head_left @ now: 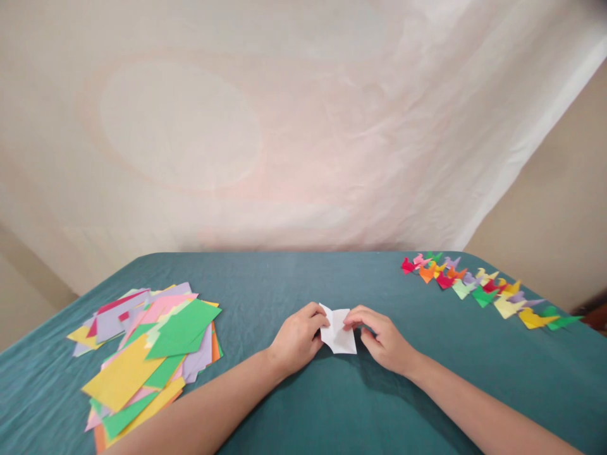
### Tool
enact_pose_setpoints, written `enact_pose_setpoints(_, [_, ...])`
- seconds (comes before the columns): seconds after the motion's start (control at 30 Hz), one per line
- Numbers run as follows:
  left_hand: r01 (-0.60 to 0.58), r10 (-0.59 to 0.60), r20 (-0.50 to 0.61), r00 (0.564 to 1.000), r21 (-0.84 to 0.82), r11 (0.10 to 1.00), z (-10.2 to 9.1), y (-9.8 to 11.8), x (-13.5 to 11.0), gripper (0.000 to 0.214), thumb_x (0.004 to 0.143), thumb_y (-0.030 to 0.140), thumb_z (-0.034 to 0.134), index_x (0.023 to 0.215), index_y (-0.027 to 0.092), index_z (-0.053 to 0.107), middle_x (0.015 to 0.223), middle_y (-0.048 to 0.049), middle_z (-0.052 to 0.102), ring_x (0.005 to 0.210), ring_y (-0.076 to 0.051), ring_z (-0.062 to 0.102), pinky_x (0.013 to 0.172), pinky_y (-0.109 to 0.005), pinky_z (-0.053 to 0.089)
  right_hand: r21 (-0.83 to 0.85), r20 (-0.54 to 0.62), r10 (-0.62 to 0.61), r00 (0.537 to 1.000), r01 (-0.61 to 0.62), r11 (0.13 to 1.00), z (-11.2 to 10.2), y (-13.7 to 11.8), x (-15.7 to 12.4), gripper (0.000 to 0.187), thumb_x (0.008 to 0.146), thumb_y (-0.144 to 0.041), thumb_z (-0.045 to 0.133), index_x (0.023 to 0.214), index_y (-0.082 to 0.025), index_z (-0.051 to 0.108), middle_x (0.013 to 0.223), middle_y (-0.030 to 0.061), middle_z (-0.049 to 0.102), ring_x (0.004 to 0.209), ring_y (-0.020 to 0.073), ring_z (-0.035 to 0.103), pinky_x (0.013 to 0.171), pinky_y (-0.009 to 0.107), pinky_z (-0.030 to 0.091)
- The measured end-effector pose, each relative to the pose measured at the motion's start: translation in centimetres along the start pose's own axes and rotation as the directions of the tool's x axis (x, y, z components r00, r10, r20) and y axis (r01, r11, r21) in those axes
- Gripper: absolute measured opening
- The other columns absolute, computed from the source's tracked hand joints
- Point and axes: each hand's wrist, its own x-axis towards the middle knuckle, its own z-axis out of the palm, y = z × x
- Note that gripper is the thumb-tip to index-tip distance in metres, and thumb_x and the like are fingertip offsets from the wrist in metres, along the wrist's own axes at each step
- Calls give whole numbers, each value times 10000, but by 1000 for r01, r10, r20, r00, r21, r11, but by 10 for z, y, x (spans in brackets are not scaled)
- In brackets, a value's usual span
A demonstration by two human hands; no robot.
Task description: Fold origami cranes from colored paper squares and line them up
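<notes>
A small square of white paper (342,340), with creases and a folded, raised corner, is held just in front of me over the middle of the table. My left hand (298,335) is closed on its left edge, thumb and fingers pinching it. From the other side, my right hand (379,336) reaches the paper with its fingertips on the upper right part. The right thumb stands apart from the paper and the fingers, so that hand is partly open. The undersides of both hands are hidden.
Loose sheets of coloured paper (183,332) lie in an overlapping pile at the left, near my left forearm. Several small folded paper birds (509,306) stand in slanting rows at the right. A teal cloth (294,278) covers the table; a pale sheet (284,126) hangs behind.
</notes>
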Motion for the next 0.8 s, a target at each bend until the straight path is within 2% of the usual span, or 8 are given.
enact_pose_setpoints(0.17, [-13,12,11,1000,76,997,2,0,-1,253,749,90,493,956,184,603,1059,-55,558,1006,-169,529,890,-298,441,-80,57,-46,997,50,996,-2,-1,2,356,746,-26,395,949,-220,615,978,67,588,893,174,572,796,326,479])
enact_pose_setpoints(0.3, [-42,43,-3,999,134,990,3,-1,-1,258,741,94,515,957,184,622,1055,-64,569,1114,-201,476,1005,-384,350,-94,74,-58,996,65,993,-1,-1,3,354,735,-28,433,960,-222,626,996,67,577,924,175,568,816,324,475])
enact_pose_setpoints(0.43, [-30,37,-34,999,176,984,2,0,-1,236,727,135,572,946,194,637,1082,-77,566,1212,-256,385,1020,-453,301,-125,114,-65,991,79,989,-1,-1,3,384,700,-11,452,960,-220,642,1005,67,578,933,178,565,825,329,466])
enact_pose_setpoints(0.63, [-17,8,55,998,159,987,-2,5,-1,171,791,199,544,936,182,634,967,-62,616,932,-195,566,845,-327,440,-213,137,-104,985,132,968,-3,3,5,241,789,-130,518,940,-251,660,903,49,658,884,203,577,814,391,448])
enact_pose_setpoints(0.8, [-29,21,68,997,121,992,-2,7,-2,184,849,307,525,950,198,635,916,-33,643,874,-160,587,808,-264,442,-228,143,-98,985,129,965,-4,4,6,193,854,-206,484,926,-249,657,894,47,672,859,196,582,797,386,438])
